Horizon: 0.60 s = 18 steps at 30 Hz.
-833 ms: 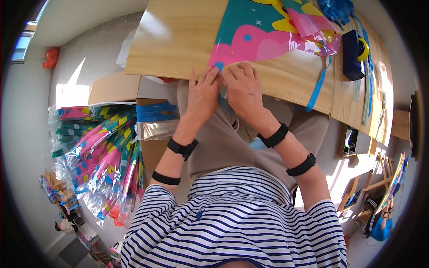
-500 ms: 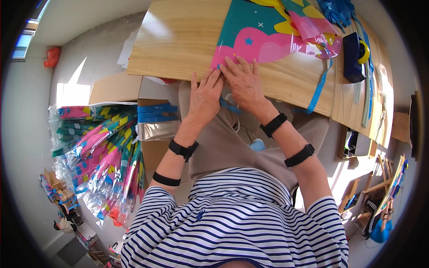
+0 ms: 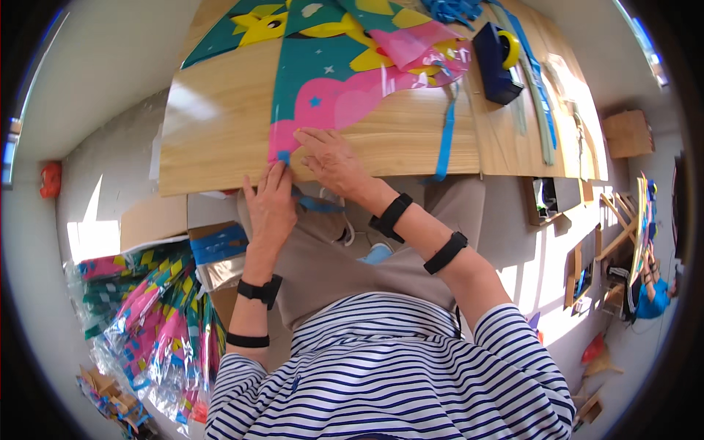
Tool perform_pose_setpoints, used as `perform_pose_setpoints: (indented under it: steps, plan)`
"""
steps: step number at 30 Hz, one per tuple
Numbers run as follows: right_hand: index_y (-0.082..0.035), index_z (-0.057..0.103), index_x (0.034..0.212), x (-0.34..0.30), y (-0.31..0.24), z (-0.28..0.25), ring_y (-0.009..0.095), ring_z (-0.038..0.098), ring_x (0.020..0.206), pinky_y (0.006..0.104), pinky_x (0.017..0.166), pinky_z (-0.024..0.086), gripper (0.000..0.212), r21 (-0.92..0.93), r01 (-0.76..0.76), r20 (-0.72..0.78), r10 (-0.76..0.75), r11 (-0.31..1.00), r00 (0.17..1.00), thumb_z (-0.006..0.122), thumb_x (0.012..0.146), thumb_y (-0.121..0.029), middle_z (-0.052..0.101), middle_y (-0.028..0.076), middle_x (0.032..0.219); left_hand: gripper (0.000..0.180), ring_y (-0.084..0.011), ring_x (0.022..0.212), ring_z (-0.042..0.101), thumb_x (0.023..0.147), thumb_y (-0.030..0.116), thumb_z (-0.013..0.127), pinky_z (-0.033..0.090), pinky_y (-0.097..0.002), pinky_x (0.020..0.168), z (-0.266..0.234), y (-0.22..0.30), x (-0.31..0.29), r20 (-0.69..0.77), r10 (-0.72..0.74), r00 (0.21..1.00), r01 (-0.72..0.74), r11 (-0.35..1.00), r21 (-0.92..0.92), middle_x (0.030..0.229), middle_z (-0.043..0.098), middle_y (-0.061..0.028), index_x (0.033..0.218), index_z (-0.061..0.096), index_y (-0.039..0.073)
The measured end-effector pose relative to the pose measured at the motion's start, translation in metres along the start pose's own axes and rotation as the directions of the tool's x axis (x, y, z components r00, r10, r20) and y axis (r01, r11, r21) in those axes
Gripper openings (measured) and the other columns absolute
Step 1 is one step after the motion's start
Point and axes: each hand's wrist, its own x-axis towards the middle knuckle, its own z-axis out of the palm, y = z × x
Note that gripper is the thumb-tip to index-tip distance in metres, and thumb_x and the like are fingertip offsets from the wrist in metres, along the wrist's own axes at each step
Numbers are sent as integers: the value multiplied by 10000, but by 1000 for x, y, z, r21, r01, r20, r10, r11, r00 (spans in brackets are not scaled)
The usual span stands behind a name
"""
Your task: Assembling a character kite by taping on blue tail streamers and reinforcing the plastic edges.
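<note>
A printed plastic sheet (image 3: 290,95) in green, pink and yellow lies on the wooden table (image 3: 220,139), its pink corner at the near edge. A short blue ribbon piece (image 3: 284,156) shows at that corner. My left hand (image 3: 271,209) is closed over the ribbon there, fingertips pressed at the table's edge; its thumb is hidden. More blue ribbon (image 3: 319,204) hangs below, beside this hand. My right hand (image 3: 336,163) lies open to the right, fingers stretched out over the pink part of the sheet.
A dark blue tape dispenser (image 3: 496,70) with a yellow roll stands at the right, near long thin rods (image 3: 539,121). Another blue ribbon (image 3: 445,139) drapes over the table edge. At my left, wrapped colourful bundles (image 3: 158,308) lie by a cardboard box (image 3: 154,224).
The view has shifted, uncovering more of the sheet at the far left. My hands have moved apart: the right now rests further up the pink area, the left stays by the corner.
</note>
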Motion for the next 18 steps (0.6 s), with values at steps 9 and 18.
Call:
perform_pose_setpoints:
  steps: [9, 18]
  plan:
    - [-26, 667, 1111, -37, 146, -254, 361, 614, 997, 428, 890, 487, 302, -61, -711, -781, 410, 701, 471, 696, 879, -217, 651, 206, 1007, 647, -288, 1403, 406, 759, 112, 784, 266, -627, 1140, -3, 2, -1, 60, -26, 998, 26, 1000, 5, 1469, 475, -86, 1358, 551, 44]
    - [-27, 652, 1089, -23, 196, -347, 227, 610, 745, 431, 697, 541, 353, 499, -692, -417, 844, 522, 337, 678, 925, -338, 639, 98, 995, 650, -303, 1403, 407, 754, 102, 782, 289, -604, 1135, -9, 2, -1, 109, -28, 994, 33, 998, -46, 1478, 471, -101, 1357, 554, 28]
